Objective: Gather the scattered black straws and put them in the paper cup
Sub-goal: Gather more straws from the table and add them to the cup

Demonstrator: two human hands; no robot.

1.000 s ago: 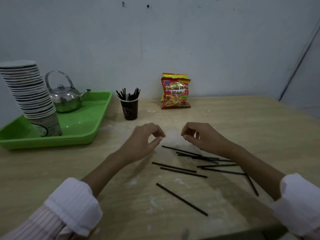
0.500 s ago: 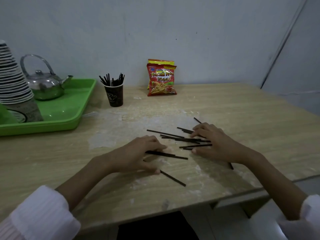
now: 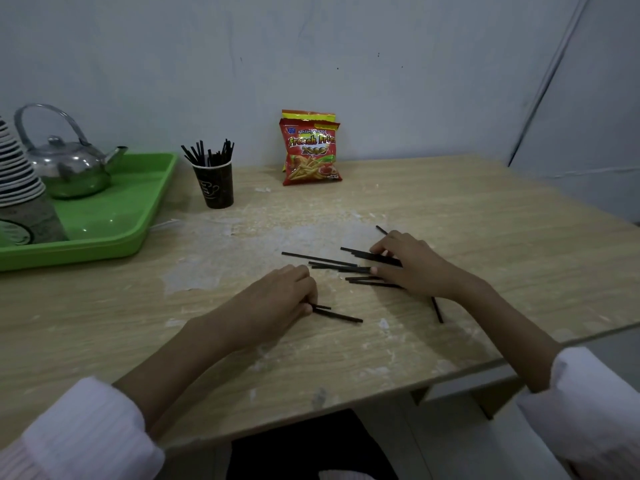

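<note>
Wide wooden worktop [image 3: 485,220] in front of us, pale scuffed patches across its middle. Far left sits the green tray [image 3: 104,251], and on it a tall stack of cups [image 3: 17,188] at the frame edge with a shiny metal kettle [image 3: 69,168] just behind it.

Both arms are on the worktop, white sleeves at the near edge. The right hand [image 3: 412,265] lies palm-down on the main cluster of scattered straws [image 3: 329,261], its fingers [image 3: 375,251] stretched flat and fairly wide, pressing on the black sticks rather than wrapping them. The left hand [image 3: 273,303] rests nearer us, fingers bent over the ends of two straws [image 3: 341,317] that poke out to the right. Gripped or only pinned? I cannot tell from here.

Against the wall stands a red snack packet [image 3: 311,154], a second one tucked behind it. To its left, just beside the tray's corner, is the dark paper cup [image 3: 214,187], upright, with a bunch of black straws [image 3: 207,154] standing in it, well apart from both hands. One loose straw [image 3: 437,310] lies beside the right wrist.
</note>
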